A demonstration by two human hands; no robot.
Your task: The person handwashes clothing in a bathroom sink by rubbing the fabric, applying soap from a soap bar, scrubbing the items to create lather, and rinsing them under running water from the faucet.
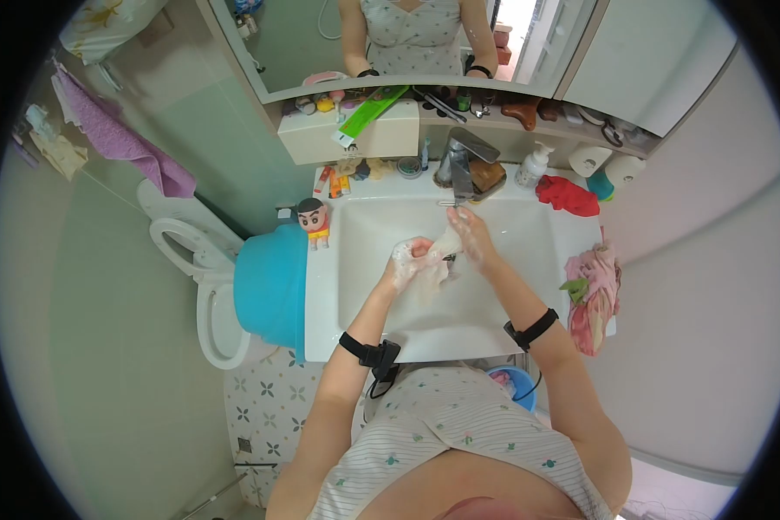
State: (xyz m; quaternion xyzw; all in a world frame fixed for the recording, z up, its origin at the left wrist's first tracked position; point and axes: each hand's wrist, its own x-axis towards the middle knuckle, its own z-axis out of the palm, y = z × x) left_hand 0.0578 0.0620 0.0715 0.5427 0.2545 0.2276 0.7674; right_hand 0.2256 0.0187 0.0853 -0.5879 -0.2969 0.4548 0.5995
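- The left hand (410, 263) is holding the cloth (433, 280) in curled fingers.
- The right hand (470, 236) is holding its far end, fingers narrow around it; the exact pinch I cannot tell.
- The cloth is hanging over the sink (529, 251), on the near side of the tap (461, 178).
- Suds (401, 252) could be loosening the left fingers' grip, letting the cloth slip.
- Pink clothes (594, 290) are overhanging the right edge; a bump could be sending them down.
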